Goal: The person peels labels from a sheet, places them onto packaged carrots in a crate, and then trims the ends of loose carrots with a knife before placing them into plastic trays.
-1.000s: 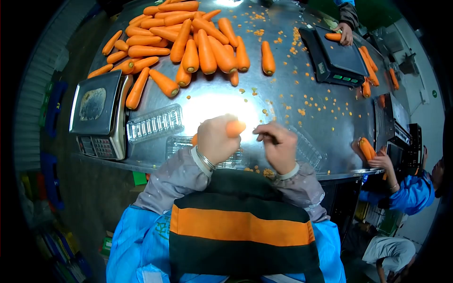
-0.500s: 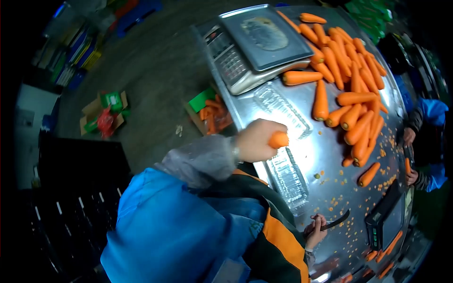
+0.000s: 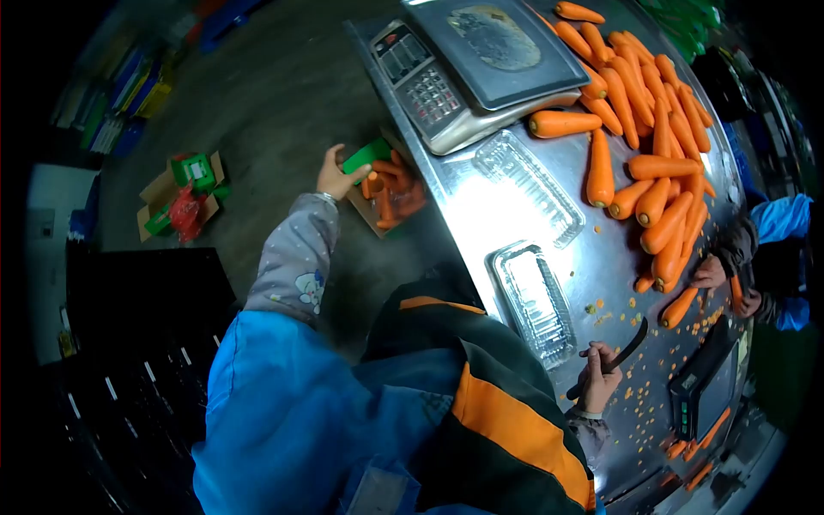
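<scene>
My left hand (image 3: pixel 337 174) is beside the cardboard box (image 3: pixel 357 211) of carrots (image 3: pixel 390 190) below the table's edge, thumb and fingers apart, holding nothing visible. Its thumb is close to a green panel (image 3: pixel 367 155) at the box's top. Over the metal table, my right hand (image 3: pixel 598 378) is closed around a knife (image 3: pixel 633 345) with a dark curved blade. Near that hand lies a clear plastic tray (image 3: pixel 534 300); a second clear tray (image 3: pixel 530 189) is farther up the table.
A digital scale (image 3: pixel 433 94) stands at the table's far end beside a heap of carrots (image 3: pixel 661 163). Orange scraps (image 3: pixel 635 390) litter the surface near a dark scale (image 3: pixel 704 386). Across the table, a co-worker's hand (image 3: pixel 711 273) touches a carrot. Another carton (image 3: pixel 163 193) sits on the floor.
My left hand has moved left from above the trays to the box, and the carrot has left its grasp. My right hand with the knife has shifted slightly up and right.
</scene>
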Available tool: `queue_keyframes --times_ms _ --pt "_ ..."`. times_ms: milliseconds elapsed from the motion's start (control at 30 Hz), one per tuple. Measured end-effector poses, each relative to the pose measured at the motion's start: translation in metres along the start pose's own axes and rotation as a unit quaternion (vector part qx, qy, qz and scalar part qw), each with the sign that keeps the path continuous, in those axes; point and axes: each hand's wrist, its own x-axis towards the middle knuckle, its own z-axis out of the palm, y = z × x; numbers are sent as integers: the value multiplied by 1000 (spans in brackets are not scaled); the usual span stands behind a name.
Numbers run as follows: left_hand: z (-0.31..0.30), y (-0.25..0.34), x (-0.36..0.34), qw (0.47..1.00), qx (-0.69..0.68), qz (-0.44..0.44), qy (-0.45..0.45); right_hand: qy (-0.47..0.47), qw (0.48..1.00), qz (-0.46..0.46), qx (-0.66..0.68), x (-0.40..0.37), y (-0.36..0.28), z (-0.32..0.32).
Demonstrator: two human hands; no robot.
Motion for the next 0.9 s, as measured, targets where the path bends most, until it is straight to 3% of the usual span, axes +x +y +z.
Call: queue_keyframes --times_ms 33,100,167,233,300,333,400,433,467,500,533,567,633,733,833,900 --pt "-2 14 3 1000 -2 -15 4 7 1000 2 -5 -3 2 -3" --pt "5 46 22 992 -25 104 73 30 999 23 2 -11 2 -2" --pt "16 120 25 967 -45 228 108 63 997 36 -3 -17 11 -5" --pt "32 214 -2 956 -65 281 56 73 995 74 -1 -25 13 -7" --pt "73 263 -11 921 -133 360 -65 84 995 47 16 -29 28 -7" --pt "89 294 -28 907 -98 389 -125 100 993 51 38 -34 25 -4" --pt "146 324 -42 874 -116 391 -265 120 991 46 47 -41 22 1" --pt "187 327 -36 839 -81 474 -255 138 987 2 79 -43 29 2" --pt "225 324 -33 824 -64 501 -256 154 986 20 59 -49 30 2" --pt "259 321 -29 835 2 472 -284 170 984 40 40 -55 32 0" --pt "281 321 -31 843 91 465 -254 178 982 46 45 -61 35 -1" --pt "294 321 -35 821 232 462 -243 196 978 46 54 -68 39 -2" --pt "314 316 -33 832 285 402 -254 228 970 47 73 -79 45 -1" --pt "316 310 -27 842 308 440 -45 271 957 63 88 -91 42 4" --pt "335 291 20 833 390 389 -55 282 951 100 80 -98 44 8" --pt "329 293 25 874 328 311 -181 266 953 129 69 -94 43 11"
